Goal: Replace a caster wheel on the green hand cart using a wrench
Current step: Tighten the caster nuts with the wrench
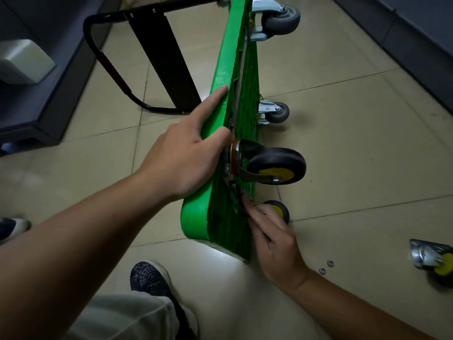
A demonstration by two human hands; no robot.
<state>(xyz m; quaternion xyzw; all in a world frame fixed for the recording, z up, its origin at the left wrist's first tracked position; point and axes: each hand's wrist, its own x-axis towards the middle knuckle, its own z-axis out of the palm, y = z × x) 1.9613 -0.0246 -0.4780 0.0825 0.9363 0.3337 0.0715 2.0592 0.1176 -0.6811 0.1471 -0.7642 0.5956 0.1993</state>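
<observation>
Tipped on the tiled floor, the green plastic hand cart bore two grey casters and one black-and-yellow caster; two steel washers lay nearby. The left hand gripped its rim; the right hand pinched underneath, contents unclear.

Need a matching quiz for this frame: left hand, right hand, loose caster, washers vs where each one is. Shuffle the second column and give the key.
Things
1. left hand
2. right hand
3. loose caster
4. washers

Places
A. lying on its side on the floor, at the frame's right edge
B. fingertips at the underside of the green cart, beside the mounted black-and-yellow caster
C. two small rings on the floor, close together
D. holding the cart's upper edge

Pairs: 1-D, 2-B, 3-A, 4-C
</observation>
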